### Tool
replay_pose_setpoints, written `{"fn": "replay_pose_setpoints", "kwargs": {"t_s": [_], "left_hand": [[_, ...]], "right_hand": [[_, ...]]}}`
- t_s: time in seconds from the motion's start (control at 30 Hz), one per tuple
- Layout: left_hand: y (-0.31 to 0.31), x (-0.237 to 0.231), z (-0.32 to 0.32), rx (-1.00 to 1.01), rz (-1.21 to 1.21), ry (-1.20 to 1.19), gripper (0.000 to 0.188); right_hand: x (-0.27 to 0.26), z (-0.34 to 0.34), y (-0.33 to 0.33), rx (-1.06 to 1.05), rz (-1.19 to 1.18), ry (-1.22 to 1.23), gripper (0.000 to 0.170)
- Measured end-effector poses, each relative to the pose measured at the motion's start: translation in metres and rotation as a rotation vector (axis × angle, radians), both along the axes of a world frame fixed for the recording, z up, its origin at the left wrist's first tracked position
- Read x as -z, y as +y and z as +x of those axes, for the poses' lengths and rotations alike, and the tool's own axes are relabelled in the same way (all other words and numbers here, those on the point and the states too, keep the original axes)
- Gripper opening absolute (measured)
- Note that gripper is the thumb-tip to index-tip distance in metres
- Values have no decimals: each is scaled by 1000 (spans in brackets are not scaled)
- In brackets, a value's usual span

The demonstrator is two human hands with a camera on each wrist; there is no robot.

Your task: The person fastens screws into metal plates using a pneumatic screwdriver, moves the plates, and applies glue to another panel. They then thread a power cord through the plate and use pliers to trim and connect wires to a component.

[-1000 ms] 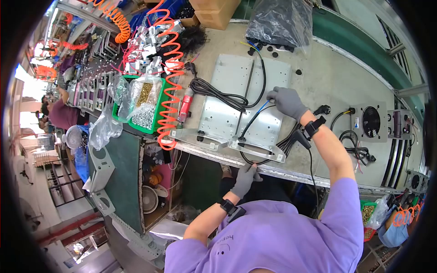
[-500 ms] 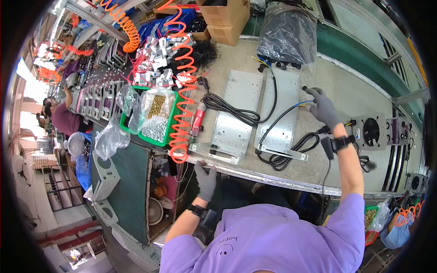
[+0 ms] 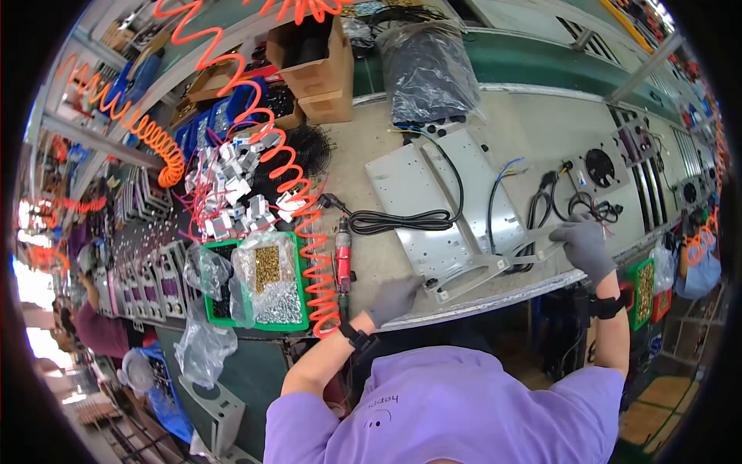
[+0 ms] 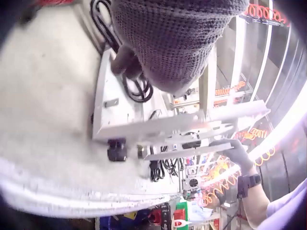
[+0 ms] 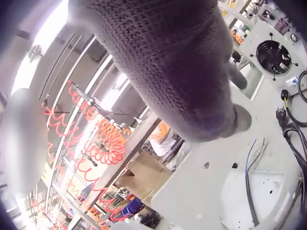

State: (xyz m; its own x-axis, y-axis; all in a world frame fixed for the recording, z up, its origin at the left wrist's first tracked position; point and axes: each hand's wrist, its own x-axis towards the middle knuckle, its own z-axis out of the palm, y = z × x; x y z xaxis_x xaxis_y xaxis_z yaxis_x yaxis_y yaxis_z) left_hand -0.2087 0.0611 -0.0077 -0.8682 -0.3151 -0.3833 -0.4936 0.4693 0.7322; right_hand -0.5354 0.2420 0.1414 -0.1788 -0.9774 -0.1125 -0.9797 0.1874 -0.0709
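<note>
Two silver metal panels lie side by side on the workbench, the left panel [image 3: 421, 205] and the right panel [image 3: 483, 189], with bent flanges at the front. My gloved left hand [image 3: 396, 301] is at the left panel's front corner, its fingertips over the edge in the left wrist view. At the other end, my gloved right hand [image 3: 583, 243] grips the end of the right panel's front flange [image 3: 539, 243]. A coiled black power cord [image 3: 402, 223] lies across the left panel; a cable with bare blue and yellow wire ends [image 3: 495, 205] rests on the right panel.
A red power screwdriver [image 3: 343, 259] and a green bin [image 3: 309, 309] of screws stand left, with an orange coiled hose [image 3: 290, 166] hanging over them. Behind are a plastic bag of black parts [image 3: 429, 73] and cardboard boxes [image 3: 325, 69]. A fan panel [image 3: 599, 168] lies right.
My right hand has left the wire ends and taken hold of the right panel's flange. My left hand has come up to the left panel's corner. Both panels have shifted right and turned.
</note>
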Motion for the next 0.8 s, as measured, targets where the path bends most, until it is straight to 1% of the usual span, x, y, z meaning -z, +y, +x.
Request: {"fn": "replay_pose_setpoints", "kwargs": {"t_s": [0.03,0.07,0.1,0.17,0.2,0.23,0.27,0.3,0.37,0.43,0.47,0.53,0.57,0.63,0.67,0.7,0.73,0.77,0.8], "left_hand": [[-18,-8,-9,149,-74,-94,41],[-32,-10,-19,43,-373,129,42],[-45,-12,-30,-64,-663,360,44],[-75,-14,-58,14,-908,419,48],[-85,2,-66,44,-899,439,48],[-96,29,-73,161,-802,240,47],[-104,42,-77,275,-706,39,47],[-108,39,-77,299,-706,57,47],[-120,26,-74,269,-483,126,44],[-125,-25,-60,136,-314,252,40],[-129,-52,-49,79,-230,311,38],[-146,-98,-23,201,-240,468,36],[-151,-118,-10,205,-246,463,36],[-160,-149,11,522,-370,541,39],[-164,-157,18,526,-378,535,39],[-166,-163,24,672,-499,523,39],[-167,-166,29,816,-619,507,39],[-169,-166,31,816,-621,500,39],[-172,-161,29,931,-715,498,38]], "right_hand": [[0,3,5,51,-28,47,25],[-13,20,-1,85,-37,52,32],[-22,40,-9,112,-38,53,32],[-35,83,-25,185,-316,-100,39],[-37,104,-32,215,-353,-215,42],[-38,125,-37,242,-395,-328,45],[-37,143,-43,259,-403,-393,45],[-35,159,-46,271,-411,-458,45],[-32,189,-45,301,-293,-882,45],[-29,213,-48,433,-22,-1368,56],[-19,230,-49,438,-32,-1372,56],[10,259,-56,507,-430,-1509,67],[18,262,-66,504,-436,-1516,67],[24,260,-88,586,-754,-1878,72],[8,258,-91,514,-913,-1894,72],[0,255,-90,509,-915,-1902,72],[-5,252,-84,543,-906,-1957,66],[-10,250,-81,580,-895,-2011,61],[-18,251,-79,628,-993,-2060,49]]}}
